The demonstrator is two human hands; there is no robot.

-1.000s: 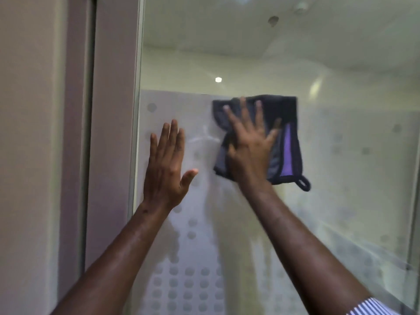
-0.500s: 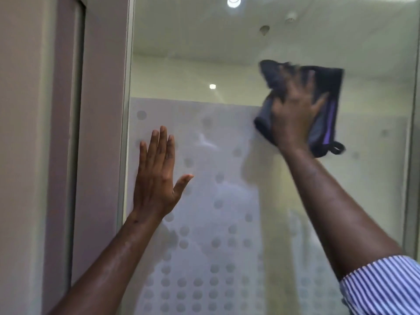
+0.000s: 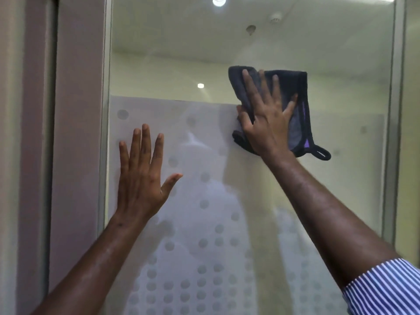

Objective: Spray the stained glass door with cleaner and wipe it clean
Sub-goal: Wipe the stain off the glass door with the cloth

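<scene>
The glass door (image 3: 204, 64) fills the view, clear at the top and frosted with grey dots (image 3: 200, 223) lower down. My right hand (image 3: 266, 117) lies flat with spread, straight fingers on a dark grey cloth (image 3: 293, 87) with a purple edge and a hanging loop, pressing it against the glass at the top edge of the frosted band. My left hand (image 3: 141, 176) rests flat on the frosted glass at lower left, fingers straight and holding nothing. No spray bottle is in view.
A metal door frame (image 3: 104, 133) runs down the left of the pane, with a pinkish wall panel (image 3: 77, 133) beside it. Another frame upright (image 3: 395, 133) bounds the pane on the right. Ceiling lights (image 3: 218, 0) show through or reflect in the glass.
My right hand swept the cloth up and to the right across the glass, then back left and a little down. My left hand stayed flat on the same spot.
</scene>
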